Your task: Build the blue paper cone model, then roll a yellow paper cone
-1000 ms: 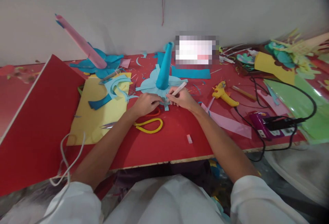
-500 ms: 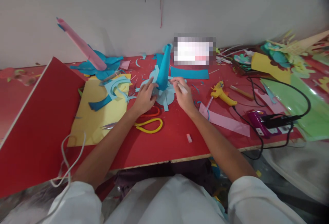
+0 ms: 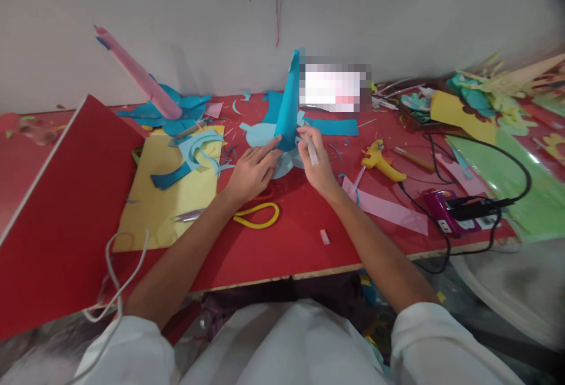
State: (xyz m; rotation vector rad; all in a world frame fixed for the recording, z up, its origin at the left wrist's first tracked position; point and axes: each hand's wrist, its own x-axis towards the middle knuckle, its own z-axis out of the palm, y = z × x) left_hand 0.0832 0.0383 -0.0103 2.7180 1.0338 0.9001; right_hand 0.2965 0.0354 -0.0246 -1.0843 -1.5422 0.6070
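Observation:
A tall blue paper cone stands, leaning slightly right, on a light-blue paper flower shape. Against the cone's lower left side rest the fingertips of my left hand, its fingers stretched out. My right hand is closed around a white pen-like stick, with its fingertips at the cone's lower right side. Both hands partly cover the flower shape. Scissors with a yellow handle loop lie below my left forearm, and their blades show on its other side.
A pink paper tube on blue petals stands at left, near yellow sheets and an upright red board. To the right lie a yellow glue gun, a pink strip, a purple box with black cables and green sheets.
The blue cone has come more upright and its tip is higher. The light-blue flower shape beneath has turned or tilted. My left hand has shifted slightly right along the cone's base.

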